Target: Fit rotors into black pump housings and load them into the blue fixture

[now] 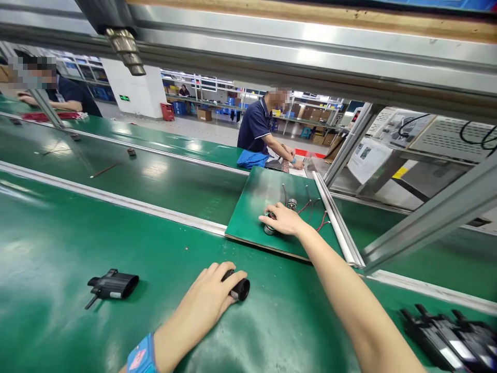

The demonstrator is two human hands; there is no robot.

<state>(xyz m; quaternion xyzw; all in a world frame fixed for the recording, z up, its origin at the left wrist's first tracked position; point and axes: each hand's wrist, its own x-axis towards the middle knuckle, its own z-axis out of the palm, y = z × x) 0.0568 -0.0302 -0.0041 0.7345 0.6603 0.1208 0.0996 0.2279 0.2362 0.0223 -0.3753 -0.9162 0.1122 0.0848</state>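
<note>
My left hand (212, 294) is closed around a black plastic housing (243, 290) with an oval open end, low over the green bench top; part of it is hidden under the fingers. Farther forward, my right hand (284, 219) has its fingers around a small round motor (269, 228) with a silvery rim, on a raised green board (248, 207). Just beyond that hand stands a second small motor (292, 203) with thin red and black wires (322, 221) nearby. To the left, a similar black housing (116, 284) lies on its side.
Several black housings (446, 336) lie at the lower right. A metal post (427, 228) rises on the right, and a metal beam (248, 46) crosses overhead. Across the sunken belt (155, 176), a person (254, 124) works at the far bench. Another person sits at the upper left.
</note>
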